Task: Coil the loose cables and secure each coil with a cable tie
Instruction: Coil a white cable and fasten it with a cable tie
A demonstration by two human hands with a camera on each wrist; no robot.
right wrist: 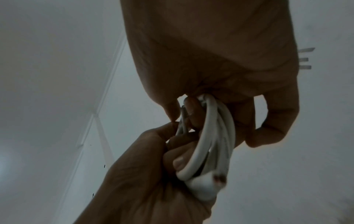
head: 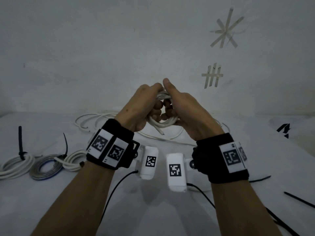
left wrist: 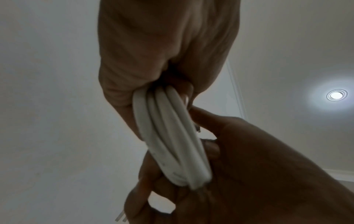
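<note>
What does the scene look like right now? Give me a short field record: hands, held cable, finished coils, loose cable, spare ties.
left hand: grips the white coil, raised above the table
right hand: grips the same coil from the other side
tie on held coil: none visible
finished coils: three at far left of the white table; black ties show on two
loose white cable: behind the hands, uncoiled
spare black ties: on the table at right

right hand [right wrist: 220, 68], left hand [right wrist: 145, 174], gripping white coil [right wrist: 212, 136]
</note>
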